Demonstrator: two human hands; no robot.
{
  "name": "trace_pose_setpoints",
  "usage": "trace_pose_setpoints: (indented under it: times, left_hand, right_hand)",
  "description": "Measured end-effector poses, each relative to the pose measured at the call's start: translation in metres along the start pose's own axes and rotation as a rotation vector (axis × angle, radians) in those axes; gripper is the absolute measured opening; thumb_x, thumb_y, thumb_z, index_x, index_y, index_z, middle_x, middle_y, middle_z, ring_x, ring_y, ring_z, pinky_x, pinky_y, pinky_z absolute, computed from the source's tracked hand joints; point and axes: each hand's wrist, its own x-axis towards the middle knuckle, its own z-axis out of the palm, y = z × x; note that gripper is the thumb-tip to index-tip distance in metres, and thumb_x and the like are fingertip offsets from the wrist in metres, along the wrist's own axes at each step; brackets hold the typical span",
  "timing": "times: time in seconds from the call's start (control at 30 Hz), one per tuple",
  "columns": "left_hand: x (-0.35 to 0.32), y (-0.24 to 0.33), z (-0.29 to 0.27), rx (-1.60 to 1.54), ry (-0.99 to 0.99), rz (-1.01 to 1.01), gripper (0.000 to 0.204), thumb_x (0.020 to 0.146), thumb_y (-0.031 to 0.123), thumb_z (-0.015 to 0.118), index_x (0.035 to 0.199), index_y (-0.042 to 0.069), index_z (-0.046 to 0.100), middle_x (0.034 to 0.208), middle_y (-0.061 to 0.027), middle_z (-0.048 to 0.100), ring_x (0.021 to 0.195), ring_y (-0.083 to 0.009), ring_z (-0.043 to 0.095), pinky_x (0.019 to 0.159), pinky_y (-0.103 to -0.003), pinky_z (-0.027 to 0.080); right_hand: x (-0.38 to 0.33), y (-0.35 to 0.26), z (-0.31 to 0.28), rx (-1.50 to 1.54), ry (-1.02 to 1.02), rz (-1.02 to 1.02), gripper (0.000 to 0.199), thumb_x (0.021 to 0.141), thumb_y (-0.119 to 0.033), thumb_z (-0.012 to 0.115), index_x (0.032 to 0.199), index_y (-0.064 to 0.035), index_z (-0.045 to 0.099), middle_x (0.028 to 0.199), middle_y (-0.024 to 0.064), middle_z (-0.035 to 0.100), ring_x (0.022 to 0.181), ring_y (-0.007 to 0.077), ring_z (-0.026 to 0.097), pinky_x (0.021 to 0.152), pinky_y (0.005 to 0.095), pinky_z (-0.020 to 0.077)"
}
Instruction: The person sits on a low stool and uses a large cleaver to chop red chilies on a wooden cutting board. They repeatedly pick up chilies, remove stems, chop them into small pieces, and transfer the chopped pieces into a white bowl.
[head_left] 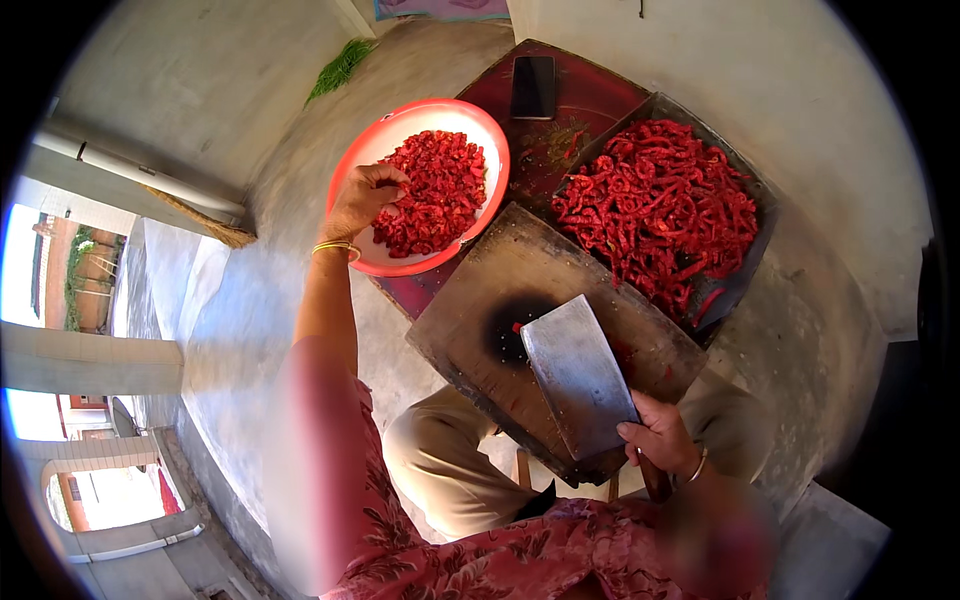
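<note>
My left hand (pixel 367 202) reaches over a white basin with an orange-red rim (pixel 496 128), its fingers curled together at the edge of the chopped red chili peppers (pixel 438 180). Whether a piece sits between those fingers is hidden. In my right hand (pixel 662 437) is the dark handle of a broad cleaver (pixel 580 385). Its blade lies over the right part of a worn wooden cutting board (pixel 545 255), angled away from me. A small red chili bit (pixel 517 327) shows beside the blade's far corner, near a dark round patch in the board.
Right of the board, a dark metal tray (pixel 768 205) is heaped with whole red chili peppers (pixel 660 205). A black phone (pixel 533 87) lies on the dark red table (pixel 610 75) behind. On the floor are a green bundle (pixel 340 70) and a broom (pixel 215 228). My knees flank the board's near side.
</note>
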Motion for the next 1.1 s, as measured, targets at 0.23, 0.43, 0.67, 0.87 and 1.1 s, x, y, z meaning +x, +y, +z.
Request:
trace_pose_setpoints:
  times: [0.23, 0.43, 0.67, 0.87, 1.1]
  left_hand:
    - [0.058, 0.039, 0.062, 0.286, -0.222, 0.081, 0.04, 0.075, -0.004, 0.057, 0.114, 0.0, 0.06, 0.078, -0.0083, 0.064, 0.056, -0.0152, 0.059, 0.055, -0.027, 0.052]
    - [0.087, 0.014, 0.09, 0.741, -0.133, 0.166, 0.019, 0.072, 0.008, 0.062, 0.09, 0.004, 0.067, 0.09, -0.0152, 0.067, 0.09, -0.0323, 0.063, 0.083, -0.038, 0.049]
    - [0.02, 0.053, 0.059, -0.02, -0.008, 0.091, 0.017, 0.082, -0.002, 0.058, 0.097, 0.0, 0.066, 0.083, -0.007, 0.064, 0.065, -0.0139, 0.061, 0.054, -0.026, 0.053]
    - [-0.107, 0.052, 0.114, -0.208, -0.124, 0.19, 0.019, 0.082, -0.009, 0.055, 0.098, -0.001, 0.063, 0.095, -0.004, 0.062, 0.071, -0.0098, 0.061, 0.054, -0.023, 0.051]
    - [-0.194, 0.038, 0.202, 0.045, -0.027, 0.399, 0.021, 0.078, -0.006, 0.061, 0.099, 0.0, 0.062, 0.096, -0.01, 0.061, 0.078, -0.0221, 0.062, 0.068, -0.032, 0.051]
  right_hand:
    - [-0.001, 0.001, -0.003, 0.055, -0.002, 0.041, 0.047, 0.09, -0.003, 0.051, 0.136, 0.0003, 0.041, 0.087, 0.0013, 0.061, 0.052, 0.0032, 0.052, 0.047, 0.0197, 0.0443]
    - [-0.001, 0.002, -0.003, 0.0, -0.008, 0.047, 0.044, 0.09, -0.004, 0.05, 0.133, 0.0008, 0.043, 0.081, 0.001, 0.06, 0.052, 0.0037, 0.052, 0.047, 0.0199, 0.0441]
    - [-0.003, -0.002, -0.003, -0.023, -0.029, -0.017, 0.042, 0.089, -0.003, 0.052, 0.13, 0.0014, 0.045, 0.079, 0.0011, 0.059, 0.051, 0.0047, 0.053, 0.047, 0.0206, 0.0441]
    - [-0.001, 0.003, -0.005, 0.004, -0.068, -0.099, 0.046, 0.085, 0.001, 0.051, 0.13, 0.0024, 0.045, 0.082, 0.0037, 0.06, 0.05, 0.0072, 0.055, 0.045, 0.0218, 0.0458]
    - [-0.015, -0.01, 0.007, -0.057, 0.024, -0.227, 0.046, 0.082, 0.006, 0.047, 0.128, 0.0069, 0.046, 0.086, 0.0071, 0.062, 0.049, 0.0082, 0.053, 0.042, 0.0226, 0.0452]
